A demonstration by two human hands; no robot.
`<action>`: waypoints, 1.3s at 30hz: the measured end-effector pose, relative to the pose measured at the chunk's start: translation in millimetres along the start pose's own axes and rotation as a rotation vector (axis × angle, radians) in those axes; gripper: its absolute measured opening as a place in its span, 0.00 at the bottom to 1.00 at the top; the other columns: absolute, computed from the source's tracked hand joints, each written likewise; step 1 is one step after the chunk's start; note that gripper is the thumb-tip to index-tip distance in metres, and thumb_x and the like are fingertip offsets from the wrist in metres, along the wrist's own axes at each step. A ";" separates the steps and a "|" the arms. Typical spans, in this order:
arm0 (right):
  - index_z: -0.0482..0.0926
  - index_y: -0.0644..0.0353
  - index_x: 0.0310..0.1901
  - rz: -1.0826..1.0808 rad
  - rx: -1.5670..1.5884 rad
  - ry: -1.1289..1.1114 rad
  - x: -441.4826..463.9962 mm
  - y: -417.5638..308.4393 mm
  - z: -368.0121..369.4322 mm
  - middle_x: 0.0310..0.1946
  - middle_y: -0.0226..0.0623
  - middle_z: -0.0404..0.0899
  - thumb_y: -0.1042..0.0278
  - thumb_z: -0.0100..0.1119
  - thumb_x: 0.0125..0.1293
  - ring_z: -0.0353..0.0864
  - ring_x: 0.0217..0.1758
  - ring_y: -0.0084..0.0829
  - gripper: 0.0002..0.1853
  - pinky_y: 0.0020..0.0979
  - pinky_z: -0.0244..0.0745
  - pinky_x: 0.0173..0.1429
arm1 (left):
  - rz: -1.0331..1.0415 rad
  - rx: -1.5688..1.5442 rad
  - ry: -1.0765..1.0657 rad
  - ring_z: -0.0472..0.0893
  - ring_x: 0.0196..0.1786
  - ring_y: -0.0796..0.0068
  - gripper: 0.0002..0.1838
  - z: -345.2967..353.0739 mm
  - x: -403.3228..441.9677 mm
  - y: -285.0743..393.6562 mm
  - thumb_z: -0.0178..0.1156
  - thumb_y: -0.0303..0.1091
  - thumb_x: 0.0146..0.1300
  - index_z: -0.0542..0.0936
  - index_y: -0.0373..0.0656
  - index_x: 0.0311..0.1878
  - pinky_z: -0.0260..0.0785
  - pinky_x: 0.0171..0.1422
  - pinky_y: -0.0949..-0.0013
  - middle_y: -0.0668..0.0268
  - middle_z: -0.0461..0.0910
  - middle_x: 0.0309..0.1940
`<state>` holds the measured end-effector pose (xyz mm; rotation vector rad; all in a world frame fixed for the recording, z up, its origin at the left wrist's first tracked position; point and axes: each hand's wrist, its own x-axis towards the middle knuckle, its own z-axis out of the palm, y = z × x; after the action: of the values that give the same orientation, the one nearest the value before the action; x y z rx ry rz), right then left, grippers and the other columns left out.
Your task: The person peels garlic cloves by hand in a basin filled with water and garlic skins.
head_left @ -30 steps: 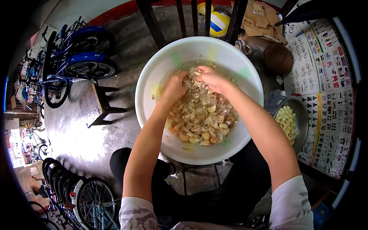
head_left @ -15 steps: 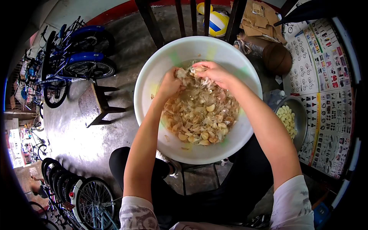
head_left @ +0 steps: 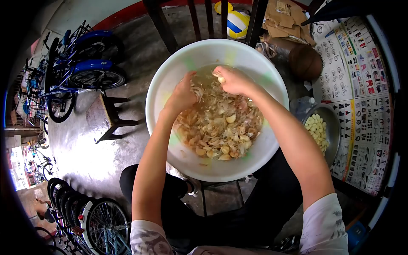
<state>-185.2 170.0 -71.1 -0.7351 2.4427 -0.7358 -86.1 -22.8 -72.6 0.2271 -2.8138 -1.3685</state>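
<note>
While the wide white basin (head_left: 208, 171) fills the middle of our view, we follow two bare hands at its far side. And here's the right hand (head_left: 234, 80): its grip is closed on a pale garlic clove (head_left: 221, 79), pinched at the fingertips just above the cloudy water (head_left: 206, 73). Across from it we find the left hand (head_left: 182, 94), thumb side up, fingers curled down against wet garlic skins (head_left: 204, 127); whether that grip is closed on any of them, we cannot tell. The two hands are apart, with water and floating skins between them.

Below them we see the skins spread thickly toward the near side, a cut-looking pale piece (head_left: 230, 118) lying among them and more cloves bunched at the lower edge. Over on the right, just beside the basin, we spot a metal bowl (head_left: 335, 138) holding a heap of peeled cloves (head_left: 316, 131), with a printed sheet (head_left: 340, 83) of bicycle pictures beyond it. Past the far rim stand dark wooden slats (head_left: 160, 26), a volleyball (head_left: 238, 24) behind them, and we catch a basketball (head_left: 305, 63) to their right. Out left, we have a wooden stool (head_left: 102, 114) near blue-fendered bicycles (head_left: 91, 68).
</note>
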 end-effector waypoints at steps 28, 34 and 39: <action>0.76 0.58 0.54 0.209 0.857 -0.161 6.2 -31.8 -10.6 0.43 0.30 0.76 0.69 0.55 0.69 0.78 0.42 0.21 0.13 0.26 0.76 0.45 | -0.071 -0.055 -0.163 0.79 0.41 0.71 0.19 -44.7 -0.5 31.3 0.53 0.25 0.65 0.73 0.39 0.59 0.73 0.43 0.67 0.62 0.78 0.40; 0.76 0.57 0.55 0.115 1.024 -0.185 9.2 -37.8 -9.3 0.52 0.30 0.74 0.74 0.53 0.71 0.78 0.52 0.24 0.13 0.28 0.80 0.53 | -0.263 -0.572 -0.258 0.74 0.47 0.75 0.24 -53.6 0.9 18.2 0.43 0.16 0.57 0.74 0.38 0.58 0.70 0.48 0.72 0.63 0.72 0.54; 0.76 0.57 0.56 0.213 0.791 -0.166 12.4 -39.2 -12.3 0.56 0.29 0.74 0.74 0.51 0.73 0.76 0.56 0.24 0.13 0.29 0.79 0.57 | -0.506 -0.824 -0.308 0.74 0.43 0.78 0.23 -57.2 8.3 14.3 0.43 0.16 0.57 0.74 0.38 0.56 0.69 0.46 0.74 0.65 0.75 0.47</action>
<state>-187.7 138.9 -41.6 -0.2066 1.8056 -1.3572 -92.3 -59.9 -26.4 0.7833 -2.1635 -2.7152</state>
